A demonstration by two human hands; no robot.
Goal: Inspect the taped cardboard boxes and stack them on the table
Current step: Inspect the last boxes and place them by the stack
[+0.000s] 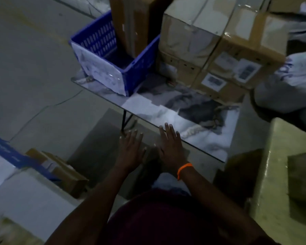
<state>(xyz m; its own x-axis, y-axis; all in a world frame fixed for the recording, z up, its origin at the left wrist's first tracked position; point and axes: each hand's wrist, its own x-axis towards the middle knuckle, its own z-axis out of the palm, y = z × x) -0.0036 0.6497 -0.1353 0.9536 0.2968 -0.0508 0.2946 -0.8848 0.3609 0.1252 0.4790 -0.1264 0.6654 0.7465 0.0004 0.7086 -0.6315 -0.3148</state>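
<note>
Taped cardboard boxes (217, 50) stand stacked at the back right of a marble-patterned table (166, 106); the lower ones carry white labels. My left hand (131, 149) and my right hand (170, 145) reach forward side by side, fingers straight and spread, holding nothing. Both hover at the table's near edge, the right one with its fingertips over the edge, the left just off it. An orange band (184, 169) circles my right wrist.
A blue plastic basket (113, 55) sits on the table's back left with a tall brown box (136, 20) in it. Small boxes (64, 172) and a blue crate (9, 154) lie on the floor at left. White sacks (293, 82) and a pale box (286, 167) crowd the right.
</note>
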